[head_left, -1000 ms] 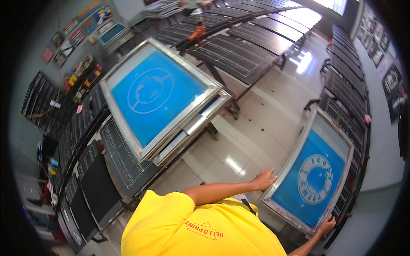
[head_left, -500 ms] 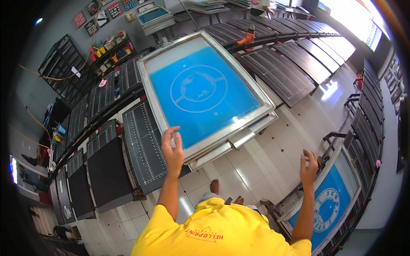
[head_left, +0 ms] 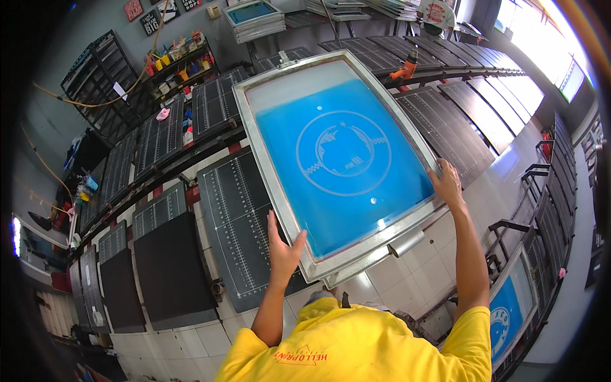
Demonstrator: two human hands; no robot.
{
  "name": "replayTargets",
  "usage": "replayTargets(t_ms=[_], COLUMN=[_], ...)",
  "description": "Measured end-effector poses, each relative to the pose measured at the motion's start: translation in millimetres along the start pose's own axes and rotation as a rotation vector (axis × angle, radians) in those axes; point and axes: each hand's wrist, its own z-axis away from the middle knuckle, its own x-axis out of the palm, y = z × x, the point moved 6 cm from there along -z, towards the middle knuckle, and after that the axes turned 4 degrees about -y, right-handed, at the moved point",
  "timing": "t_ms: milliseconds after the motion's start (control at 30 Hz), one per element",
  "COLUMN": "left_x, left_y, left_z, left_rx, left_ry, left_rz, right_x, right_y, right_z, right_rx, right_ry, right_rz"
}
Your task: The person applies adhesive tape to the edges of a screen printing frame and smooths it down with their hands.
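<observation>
A large screen printing frame (head_left: 244, 102) with a silvery metal border and a blue mesh (head_left: 331, 223) lies in front of me. The mesh carries a pale round design. My left hand (head_left: 285, 254) is at the near left corner, thumb over the border and fingers spread along the outside. On the right side, my right hand (head_left: 447, 184) grips the border, with its thumb on top and some fingertips hidden. A clamp (head_left: 285, 60) shows at the frame's far edge. Another metal edge (head_left: 359, 268) and a short silver bar (head_left: 407, 244) show beneath the near side.
Dark printing boards (head_left: 232, 223) with white marks stand in rows left and right. A second blue screen (head_left: 507, 312) leans at lower right. An orange tool (head_left: 405, 67) stands behind. Shelves (head_left: 181, 70) hold colourful containers. Another person (head_left: 438, 14) is at the far right.
Both hands have come to the frame: the left from above its near corner to its outer edge, the right from the air at the right onto its right side. My view has shifted left.
</observation>
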Motion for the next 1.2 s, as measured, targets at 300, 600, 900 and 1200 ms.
replayTargets(t_ms=[300, 600, 900, 1200], left_x=[9.1, -2.0, -9.3, 30.0], left_y=[-3.2, 25.5, 82.1, 170.3], left_z=[-2.0, -6.4, 42.4, 107.0], left_rx=[0.0, -0.047, 0.074, 0.309], left_ry=[0.032, 0.097, 0.126, 0.07], left_rz=[0.194, 0.22, 0.247, 0.268], right_x=[4.5, -6.6, -83.1, -207.4], right_y=[-3.0, -12.7, -14.0, 48.3], right_z=[-26.6, -25.5, 25.6, 133.3], right_rx=[0.004, -0.083, -0.066, -0.043], right_ry=[-0.021, 0.096, 0.218, 0.519], right_rz=[-0.005, -0.024, -0.144, -0.242])
